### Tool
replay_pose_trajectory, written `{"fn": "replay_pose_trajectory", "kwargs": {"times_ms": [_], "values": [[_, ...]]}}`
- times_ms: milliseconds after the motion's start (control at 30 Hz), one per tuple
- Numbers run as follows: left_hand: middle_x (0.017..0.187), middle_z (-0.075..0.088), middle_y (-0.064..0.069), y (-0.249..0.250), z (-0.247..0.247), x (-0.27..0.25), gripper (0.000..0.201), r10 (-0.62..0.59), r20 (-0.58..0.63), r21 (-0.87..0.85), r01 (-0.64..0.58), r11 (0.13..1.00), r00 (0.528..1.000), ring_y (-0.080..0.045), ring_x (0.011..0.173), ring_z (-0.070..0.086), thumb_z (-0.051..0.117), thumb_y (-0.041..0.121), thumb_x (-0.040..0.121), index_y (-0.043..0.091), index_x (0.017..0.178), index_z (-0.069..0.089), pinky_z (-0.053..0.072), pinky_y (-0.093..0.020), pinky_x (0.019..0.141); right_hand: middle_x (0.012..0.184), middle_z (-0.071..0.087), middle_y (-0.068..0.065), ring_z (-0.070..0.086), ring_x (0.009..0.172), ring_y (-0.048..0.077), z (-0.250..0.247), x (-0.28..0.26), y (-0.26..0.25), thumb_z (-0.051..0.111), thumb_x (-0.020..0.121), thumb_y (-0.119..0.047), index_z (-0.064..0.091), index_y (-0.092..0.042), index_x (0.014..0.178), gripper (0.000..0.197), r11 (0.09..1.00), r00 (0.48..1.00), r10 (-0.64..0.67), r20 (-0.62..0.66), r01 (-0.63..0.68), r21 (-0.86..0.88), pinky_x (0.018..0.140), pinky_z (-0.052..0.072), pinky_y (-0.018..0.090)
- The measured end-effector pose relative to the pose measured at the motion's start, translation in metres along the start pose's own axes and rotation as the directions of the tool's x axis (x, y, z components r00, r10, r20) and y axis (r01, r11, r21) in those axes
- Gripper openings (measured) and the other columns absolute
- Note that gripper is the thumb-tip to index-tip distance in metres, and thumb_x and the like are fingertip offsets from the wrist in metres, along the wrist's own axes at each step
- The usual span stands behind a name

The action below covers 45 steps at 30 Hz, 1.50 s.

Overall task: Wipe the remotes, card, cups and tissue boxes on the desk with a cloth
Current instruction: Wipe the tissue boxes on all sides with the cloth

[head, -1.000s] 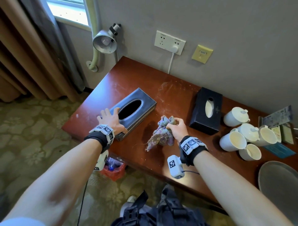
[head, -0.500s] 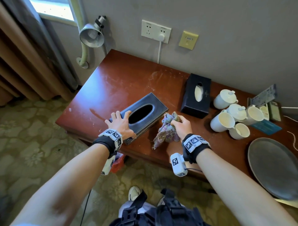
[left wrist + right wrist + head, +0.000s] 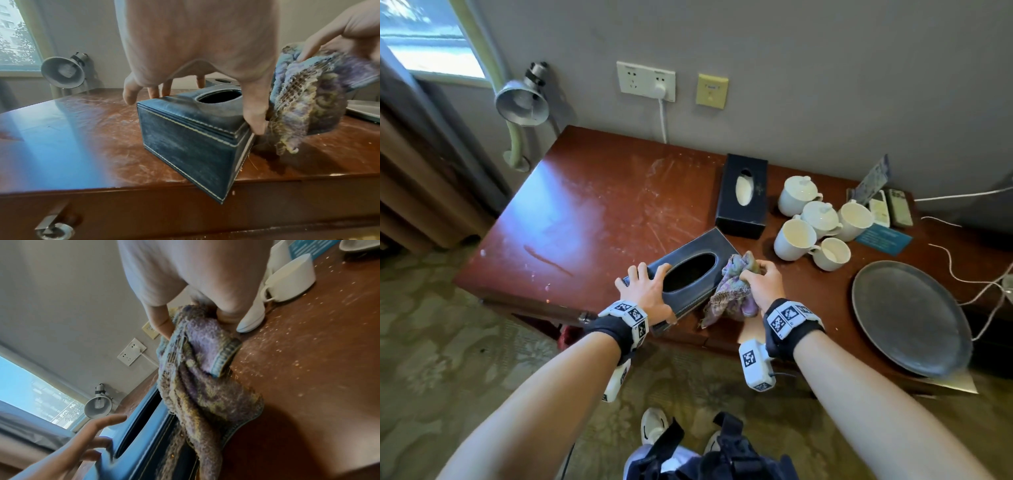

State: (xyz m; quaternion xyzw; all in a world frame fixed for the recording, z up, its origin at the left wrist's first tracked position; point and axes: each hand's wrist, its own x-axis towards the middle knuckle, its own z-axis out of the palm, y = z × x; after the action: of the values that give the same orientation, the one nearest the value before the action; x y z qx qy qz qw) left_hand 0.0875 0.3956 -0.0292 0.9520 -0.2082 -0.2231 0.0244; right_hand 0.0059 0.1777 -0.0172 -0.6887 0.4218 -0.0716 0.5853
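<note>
At frame centre a box [image 3: 690,279] lies on the table [image 3: 599,212] under my left hand [image 3: 645,294]; cloth [image 3: 732,291] right of it; cups [image 3: 815,222] upper right.

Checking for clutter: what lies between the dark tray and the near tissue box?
In the head view, the right hand gripping the cloth; otherwise bare desk.

A round grey metal tray [image 3: 911,318] lies at the 3 o'clock side of the red-brown wooden desk [image 3: 592,219]. A grey metal lamp [image 3: 522,102] and white wall socket [image 3: 645,81] occupy 11 to 12 o'clock.
</note>
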Motion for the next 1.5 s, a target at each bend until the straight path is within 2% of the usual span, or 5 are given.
{"fn": "replay_pose_trajectory", "kwargs": {"times_ms": [700, 1000, 1167, 1333, 1500], "values": [[0.164, 0.003, -0.006, 0.002, -0.013, 0.019, 0.133, 0.072, 0.043, 0.045, -0.073, 0.996, 0.997, -0.030, 0.151, 0.002, 0.078, 0.068, 0.063, 0.029, 0.156, -0.008, -0.001, -0.071, 0.113, 0.111, 0.063, 0.004, 0.057, 0.102, 0.022, -0.026, 0.009, 0.000, 0.063, 0.086, -0.014, 0.060, -0.017, 0.118, 0.031, 0.977, 0.984, -0.146, -0.099, 0.128, -0.172, 0.088, 0.041, 0.026], [0.166, -0.007, 0.000, -0.030, -0.011, 0.023, 0.136, 0.109, 0.124, -0.027, -0.106, 0.994, 0.986, -0.025, 0.153, -0.009, 0.074, 0.074, 0.064, 0.018, 0.157, -0.009, -0.011, -0.068, 0.114, 0.140, 0.045, 0.012, 0.035, 0.134, 0.030, 0.010, 0.037, 0.008, 0.050, 0.094, -0.012, 0.052, -0.019, 0.137, 0.043, 0.864, 0.949, -0.312, -0.036, 0.268, -0.426, 0.113, 0.024, 0.034], [0.166, -0.010, 0.003, -0.025, -0.009, 0.023, 0.135, 0.074, 0.132, -0.058, -0.067, 0.996, 0.988, -0.023, 0.152, -0.012, 0.076, 0.070, 0.065, 0.020, 0.157, -0.009, -0.013, -0.068, 0.114, 0.151, 0.042, 0.009, 0.038, 0.137, 0.032, 0.036, 0.043, 0.033, 0.036, 0.093, -0.051, 0.050, -0.020, 0.141, 0.059, 0.642, 0.871, -0.487, 0.068, 0.409, -0.648, 0.110, 0.031, 0.053], [0.166, -0.012, 0.003, -0.028, -0.008, 0.023, 0.135, 0.082, 0.124, -0.069, -0.073, 0.995, 0.989, -0.020, 0.152, -0.013, 0.074, 0.071, 0.066, 0.021, 0.157, -0.011, -0.014, -0.066, 0.114, 0.144, 0.052, 0.007, 0.044, 0.134, 0.027, 0.049, 0.012, 0.058, 0.045, 0.097, -0.043, 0.063, -0.022, 0.129, 0.042, 0.497, 0.731, -0.661, 0.168, 0.595, -0.632, 0.112, 0.023, 0.037], [0.166, -0.011, 0.002, -0.027, -0.008, 0.021, 0.133, 0.076, 0.115, -0.076, -0.067, 0.995, 0.990, -0.019, 0.152, -0.013, 0.075, 0.069, 0.067, 0.021, 0.157, -0.010, -0.014, -0.064, 0.115, 0.147, 0.048, 0.013, 0.034, 0.142, 0.034, 0.026, 0.032, 0.058, 0.047, 0.095, -0.029, 0.061, -0.019, 0.128, 0.037, 0.364, 0.682, -0.639, 0.356, 0.676, -0.641, 0.119, 0.019, 0.048]]}}
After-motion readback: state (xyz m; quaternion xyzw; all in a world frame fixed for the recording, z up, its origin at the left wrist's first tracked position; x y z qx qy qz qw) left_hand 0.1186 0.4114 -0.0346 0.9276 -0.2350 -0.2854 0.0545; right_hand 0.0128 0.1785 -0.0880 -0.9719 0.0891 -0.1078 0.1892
